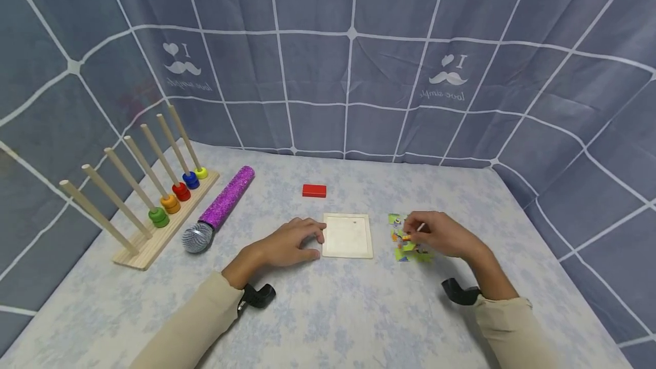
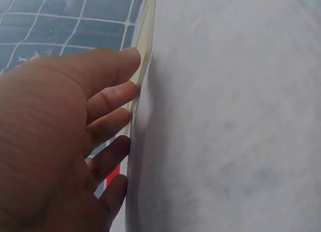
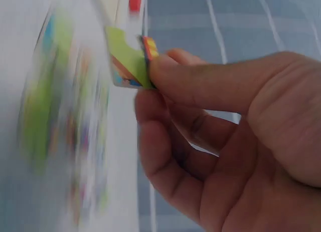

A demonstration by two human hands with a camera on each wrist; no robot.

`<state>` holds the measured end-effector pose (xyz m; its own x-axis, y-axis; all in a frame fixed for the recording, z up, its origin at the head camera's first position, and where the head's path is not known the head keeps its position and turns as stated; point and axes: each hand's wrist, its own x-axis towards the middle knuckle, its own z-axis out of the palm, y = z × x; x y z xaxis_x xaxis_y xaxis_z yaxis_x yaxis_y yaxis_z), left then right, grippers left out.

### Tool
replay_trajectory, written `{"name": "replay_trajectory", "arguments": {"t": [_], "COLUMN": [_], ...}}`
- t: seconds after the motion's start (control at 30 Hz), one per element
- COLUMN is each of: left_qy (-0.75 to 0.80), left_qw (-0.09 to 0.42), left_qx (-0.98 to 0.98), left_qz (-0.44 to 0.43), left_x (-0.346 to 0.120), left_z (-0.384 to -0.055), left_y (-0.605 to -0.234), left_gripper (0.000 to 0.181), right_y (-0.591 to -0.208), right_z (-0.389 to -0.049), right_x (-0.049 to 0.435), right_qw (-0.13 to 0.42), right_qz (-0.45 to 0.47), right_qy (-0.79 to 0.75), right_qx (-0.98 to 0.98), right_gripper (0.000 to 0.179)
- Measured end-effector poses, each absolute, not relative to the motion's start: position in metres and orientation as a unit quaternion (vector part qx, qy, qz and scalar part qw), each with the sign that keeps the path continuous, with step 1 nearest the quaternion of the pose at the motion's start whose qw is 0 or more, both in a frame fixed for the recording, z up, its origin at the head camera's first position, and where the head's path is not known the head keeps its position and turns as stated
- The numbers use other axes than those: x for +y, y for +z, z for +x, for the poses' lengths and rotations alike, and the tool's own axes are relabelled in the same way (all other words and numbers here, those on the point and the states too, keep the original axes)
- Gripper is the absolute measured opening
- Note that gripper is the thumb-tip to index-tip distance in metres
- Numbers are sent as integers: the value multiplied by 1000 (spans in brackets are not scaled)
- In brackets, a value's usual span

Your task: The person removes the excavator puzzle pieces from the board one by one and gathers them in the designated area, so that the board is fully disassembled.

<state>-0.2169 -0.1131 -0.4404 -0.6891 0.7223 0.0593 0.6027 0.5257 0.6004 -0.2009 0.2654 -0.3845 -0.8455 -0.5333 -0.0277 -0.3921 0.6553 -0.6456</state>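
Observation:
A green jigsaw puzzle piece with red and yellow on one edge is pinched between the thumb and fingers of my right hand. Below that hand, several more puzzle pieces lie grouped on the table, partly hidden by the fingers. My left hand rests at the left side of a pale square puzzle tray, its fingers relaxed and slightly bent with nothing between them. In the left wrist view, the fingertips line up along the tray's edge.
A red block lies behind the tray. To the left are a purple glittery microphone and a wooden peg stand with coloured rings on upright rods. A grey-blue checked curtain rises behind the table.

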Motion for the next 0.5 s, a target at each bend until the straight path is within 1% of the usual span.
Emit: {"name": "replay_trajectory", "arguments": {"t": [0.1, 0.2, 0.33, 0.5], "left_qy": [302, 303, 297, 298], "left_qw": [101, 105, 100, 100], "left_qx": [869, 869, 874, 875], "left_qz": [378, 376, 372, 368], "left_x": [-113, -115, -116, -117], "left_z": [-215, -214, -215, -216], "left_y": [-440, -441, -442, -443], "left_gripper": [15, 15, 16, 17], "right_y": [-391, -401, -409, -414], "right_z": [-195, -193, -195, -199], "right_x": [307, 331, 335, 323], "right_qw": [119, 121, 119, 105], "right_qz": [-221, -205, -187, -167], "right_qy": [-336, -329, -306, -262], "right_qx": [908, 914, 926, 945], "right_gripper": [8, 11, 13, 24]}}
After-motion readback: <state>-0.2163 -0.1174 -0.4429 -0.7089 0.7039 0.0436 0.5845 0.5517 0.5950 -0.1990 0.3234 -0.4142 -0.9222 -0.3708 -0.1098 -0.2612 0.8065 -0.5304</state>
